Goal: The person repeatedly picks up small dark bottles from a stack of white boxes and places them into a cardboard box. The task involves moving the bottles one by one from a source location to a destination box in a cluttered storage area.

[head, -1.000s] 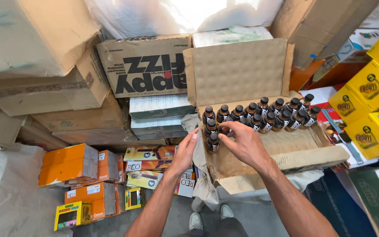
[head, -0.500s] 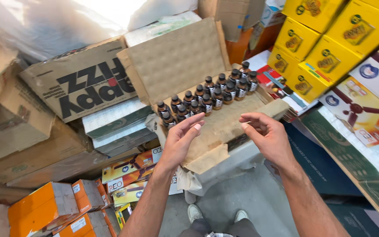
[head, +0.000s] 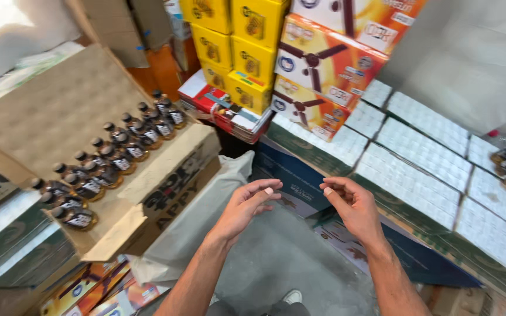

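A single head-worn camera looks steeply down from the person's own height, close over both forearms, taking in stacked boxes (head: pixel 323 70) and the floor (head: pixel 276 257).

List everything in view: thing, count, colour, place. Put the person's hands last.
open carton: one, brown cardboard, left, flaps open
small bottles: over a dozen, dark with black caps, in rows inside the carton
yellow boxes: several, stacked at top centre
fan boxes: two, orange and white, top right of centre
flat packs: many, white tops with green edges, in rows at right
plastic sheet: one, whitish, hanging below the carton
floor: grey, bottom centre
left hand: empty, fingers curled, apart from the carton
right hand: empty, facing the left hand
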